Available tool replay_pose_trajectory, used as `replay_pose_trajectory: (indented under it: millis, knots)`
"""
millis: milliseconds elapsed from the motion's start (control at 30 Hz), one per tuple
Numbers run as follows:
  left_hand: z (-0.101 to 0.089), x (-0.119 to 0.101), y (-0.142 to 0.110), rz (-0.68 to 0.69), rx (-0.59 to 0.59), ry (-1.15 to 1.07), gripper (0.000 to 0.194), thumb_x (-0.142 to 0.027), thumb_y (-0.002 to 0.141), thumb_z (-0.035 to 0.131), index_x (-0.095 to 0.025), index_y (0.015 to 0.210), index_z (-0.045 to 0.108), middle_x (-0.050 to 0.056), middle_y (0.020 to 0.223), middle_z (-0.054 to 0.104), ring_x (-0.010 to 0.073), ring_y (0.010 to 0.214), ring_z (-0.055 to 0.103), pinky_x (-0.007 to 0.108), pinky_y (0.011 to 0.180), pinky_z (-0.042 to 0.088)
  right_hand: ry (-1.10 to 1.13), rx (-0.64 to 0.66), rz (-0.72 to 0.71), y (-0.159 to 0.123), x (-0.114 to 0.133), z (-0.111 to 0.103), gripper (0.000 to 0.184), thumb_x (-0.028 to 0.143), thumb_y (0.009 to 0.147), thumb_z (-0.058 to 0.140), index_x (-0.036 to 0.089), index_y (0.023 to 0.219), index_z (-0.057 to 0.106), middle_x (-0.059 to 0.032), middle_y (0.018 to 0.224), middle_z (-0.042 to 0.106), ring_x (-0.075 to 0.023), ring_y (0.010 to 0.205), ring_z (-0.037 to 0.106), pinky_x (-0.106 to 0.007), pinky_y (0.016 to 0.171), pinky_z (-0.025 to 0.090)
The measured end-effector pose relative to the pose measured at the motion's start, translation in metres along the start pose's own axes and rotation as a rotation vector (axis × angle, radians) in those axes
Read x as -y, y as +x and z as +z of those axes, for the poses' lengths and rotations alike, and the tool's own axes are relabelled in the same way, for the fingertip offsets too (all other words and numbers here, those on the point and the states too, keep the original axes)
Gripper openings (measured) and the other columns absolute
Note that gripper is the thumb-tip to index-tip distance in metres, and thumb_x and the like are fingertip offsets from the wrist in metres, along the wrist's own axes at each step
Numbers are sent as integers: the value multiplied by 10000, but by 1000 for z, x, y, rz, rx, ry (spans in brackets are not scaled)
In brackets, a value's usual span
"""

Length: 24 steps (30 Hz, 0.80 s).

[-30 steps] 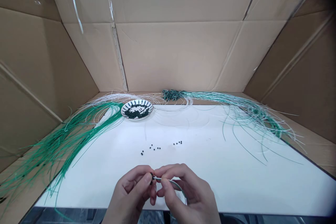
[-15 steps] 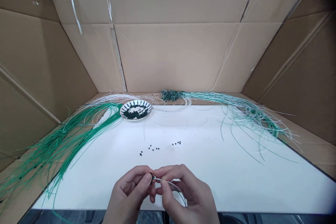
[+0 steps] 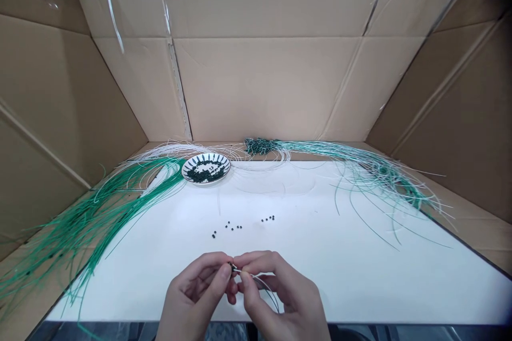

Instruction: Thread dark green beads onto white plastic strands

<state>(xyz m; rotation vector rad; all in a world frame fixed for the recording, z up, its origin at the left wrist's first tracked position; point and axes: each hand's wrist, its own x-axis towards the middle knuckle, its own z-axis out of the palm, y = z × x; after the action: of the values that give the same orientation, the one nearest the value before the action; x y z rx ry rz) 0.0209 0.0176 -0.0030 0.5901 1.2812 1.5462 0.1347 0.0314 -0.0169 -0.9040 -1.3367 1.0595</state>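
Observation:
My left hand [image 3: 196, 295] and my right hand [image 3: 276, 293] meet fingertip to fingertip at the near edge of the white table [image 3: 320, 245]. The left thumb and forefinger pinch a tiny dark bead [image 3: 231, 266]. Against that bead my right hand pinches the end of a thin pale wire [image 3: 262, 283], which loops back under the right palm. Several loose dark beads [image 3: 234, 226] lie on the table just beyond my hands.
A small patterned dish [image 3: 206, 167] of dark beads sits at the back left. A bundle of green and white wires [image 3: 100, 213] fans off the left side. Another beaded bundle [image 3: 360, 168] sweeps across the back right. Cardboard walls [image 3: 272, 80] enclose the table.
Both hands have kept their pinch, and the fingertips have drawn slightly closer together around the bead. The view has shifted a little.

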Motion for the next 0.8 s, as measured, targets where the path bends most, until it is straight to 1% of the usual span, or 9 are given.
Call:
replay_pose_trajectory:
  millis: [67, 167, 233, 367, 467, 567, 667, 733, 800]
  knots:
    - [0, 1, 1, 0, -3, -8, 414, -545, 454, 965, -205, 625, 804, -4, 486, 655, 111, 504, 568, 188, 544, 467, 34, 24, 27, 2, -3, 0, 123, 123, 832, 660, 224, 785, 712, -10, 896, 789, -132, 703, 726, -204, 665, 586]
    - [1, 2, 2, -37, 3, -65, 407, -531, 443, 974, -205, 625, 811, 0, 471, 654, 100, 482, 555, 184, 526, 457, 128, 31, 89, 2, -11, 0, 89, 213, 863, 695, 219, 787, 741, -39, 899, 790, -152, 729, 717, -219, 655, 579]
    - [2, 3, 1, -62, 4, -104, 409, -522, 441, 979, -197, 626, 812, -9, 460, 637, 86, 469, 535, 176, 506, 441, 209, 24, 127, 2, -15, 1, 132, 295, 882, 718, 216, 787, 763, -53, 899, 783, -157, 723, 706, -229, 641, 576]
    - [3, 4, 1, -84, -10, -138, 412, -502, 433, 988, -189, 630, 806, -30, 471, 616, 66, 447, 518, 172, 477, 418, 385, 17, 200, 4, -16, 4, 236, 428, 844, 789, 206, 764, 771, -42, 867, 761, -119, 590, 661, -232, 588, 571]
    - [2, 3, 1, -91, -20, -145, 412, -484, 417, 997, -199, 648, 810, -26, 516, 651, 65, 441, 523, 186, 473, 428, 442, -7, 255, 7, -11, 5, 291, 465, 806, 822, 194, 730, 751, -43, 851, 758, -131, 630, 693, -228, 608, 594]
    - [1, 2, 1, -75, 7, -108, 414, -492, 447, 988, -194, 673, 812, -5, 546, 680, 91, 475, 547, 220, 507, 468, 439, -35, 257, 6, -7, 5, 303, 458, 782, 841, 188, 703, 728, -50, 852, 765, -146, 648, 710, -242, 629, 612]
    - [0, 1, 1, -72, 23, -94, 408, -475, 449, 992, -193, 679, 808, -1, 533, 684, 107, 489, 564, 231, 523, 477, 399, -79, 233, 1, -3, 6, 238, 357, 764, 859, 191, 684, 707, -45, 857, 775, -141, 603, 712, -247, 610, 609]
    - [0, 1, 0, -76, 30, -100, 410, -469, 435, 997, -193, 665, 798, 1, 546, 693, 110, 493, 567, 228, 509, 470, 373, -106, 222, -2, 0, 6, 189, 280, 755, 849, 195, 678, 699, -45, 860, 783, -147, 593, 719, -250, 598, 608]
    - [0, 1, -1, -81, 46, -101, 413, -478, 438, 994, -191, 650, 786, 1, 555, 693, 111, 494, 565, 224, 487, 457, 355, -121, 219, -4, 3, 6, 153, 239, 753, 832, 196, 682, 703, -50, 852, 790, -159, 604, 727, -258, 606, 616]
